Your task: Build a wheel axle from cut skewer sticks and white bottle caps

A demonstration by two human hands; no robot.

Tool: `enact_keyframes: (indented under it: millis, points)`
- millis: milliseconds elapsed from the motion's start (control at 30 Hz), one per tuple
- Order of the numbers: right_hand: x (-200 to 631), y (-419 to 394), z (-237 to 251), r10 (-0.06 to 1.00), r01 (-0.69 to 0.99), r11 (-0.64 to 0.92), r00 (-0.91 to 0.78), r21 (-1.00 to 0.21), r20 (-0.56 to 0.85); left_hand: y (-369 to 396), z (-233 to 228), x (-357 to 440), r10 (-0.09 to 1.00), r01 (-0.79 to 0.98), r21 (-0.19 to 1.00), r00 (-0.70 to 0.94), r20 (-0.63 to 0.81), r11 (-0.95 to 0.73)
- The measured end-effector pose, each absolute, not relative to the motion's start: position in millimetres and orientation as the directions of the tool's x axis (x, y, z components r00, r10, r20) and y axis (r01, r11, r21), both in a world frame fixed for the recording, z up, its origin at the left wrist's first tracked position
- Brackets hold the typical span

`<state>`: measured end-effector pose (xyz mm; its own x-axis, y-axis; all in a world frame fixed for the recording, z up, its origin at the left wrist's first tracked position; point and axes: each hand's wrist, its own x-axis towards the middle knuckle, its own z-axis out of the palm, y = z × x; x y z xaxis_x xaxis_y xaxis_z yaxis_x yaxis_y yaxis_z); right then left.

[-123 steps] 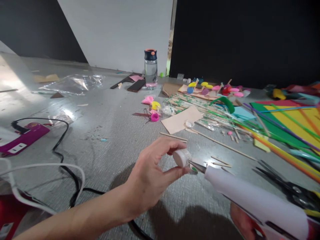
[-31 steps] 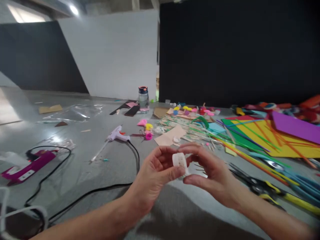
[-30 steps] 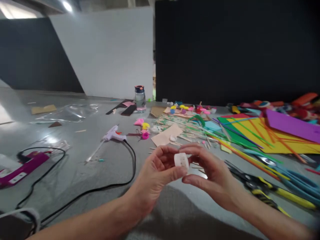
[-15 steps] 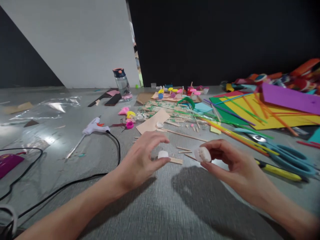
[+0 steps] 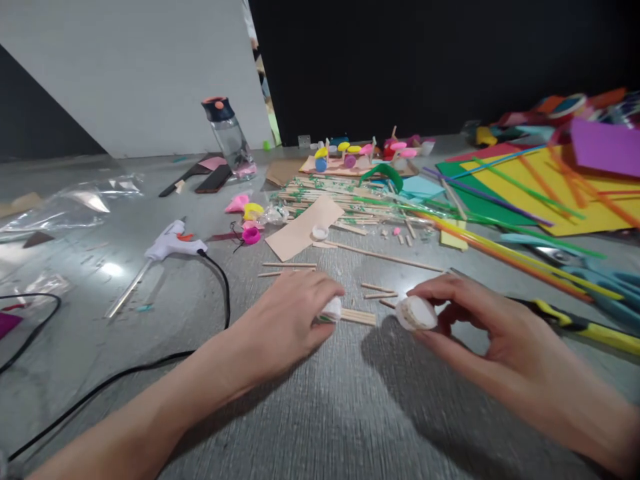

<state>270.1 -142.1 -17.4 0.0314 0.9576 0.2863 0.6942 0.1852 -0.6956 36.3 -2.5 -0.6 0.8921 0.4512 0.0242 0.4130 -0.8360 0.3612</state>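
My left hand [image 5: 295, 310] is closed around a small white bottle cap [image 5: 332, 309], which sits at the end of some short wooden sticks [image 5: 359, 317] lying side by side. Between thumb and fingertips, my right hand [image 5: 465, 320] pinches another white bottle cap [image 5: 417, 313], tilted and raised off the table, with a rough beige patch on its side. Loose thin sticks [image 5: 379, 291] lie between the two hands. Beyond them a third white cap [image 5: 320, 232] rests on a beige card strip [image 5: 304, 229].
At the left lie a white glue gun [image 5: 173, 241] and its black cord [image 5: 223, 283]. A water bottle [image 5: 230, 140] stands behind. Scissors [image 5: 607, 283], a yellow-black cutter [image 5: 590, 330] and coloured sheets [image 5: 530, 190] are at the right. A pile of green-patterned sticks [image 5: 330, 197] spreads across the back.
My left hand has closed from an open curve onto the white cap on the table. My right hand still holds its cap, now turned somewhat. The whole view has shifted slightly.
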Motion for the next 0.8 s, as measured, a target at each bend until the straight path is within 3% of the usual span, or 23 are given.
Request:
enact_keyframes:
  millis: [333, 533, 700, 800]
  points:
    - [271.5, -146.2, -26.8, 0.955, 0.768, 0.167, 0.029, -0.619, 0.294, -5.1, 6.4, 32.9, 0.569, 0.462, 0.542, 0.821, 0.038, -0.702]
    - [270.0, -147.4, -37.2, 0.95, 0.85, 0.164, -0.001, -0.5, 0.311, -6.6, -1.2, 28.9, 0.53, 0.452, 0.468, 0.847, 0.042, -0.759]
    - [265.8, -149.2, -46.9, 0.957, 0.874, 0.103, 0.044, -0.475, 0.288, -7.8, -7.7, 29.4, 0.499, 0.436, 0.425, 0.865, 0.044, -0.793]
    - [263.0, -149.8, -48.7, 0.959, 0.824, 0.076, 0.093, -0.562, 0.266, -8.6, -8.2, 31.5, 0.486, 0.425, 0.426, 0.873, 0.041, -0.799]
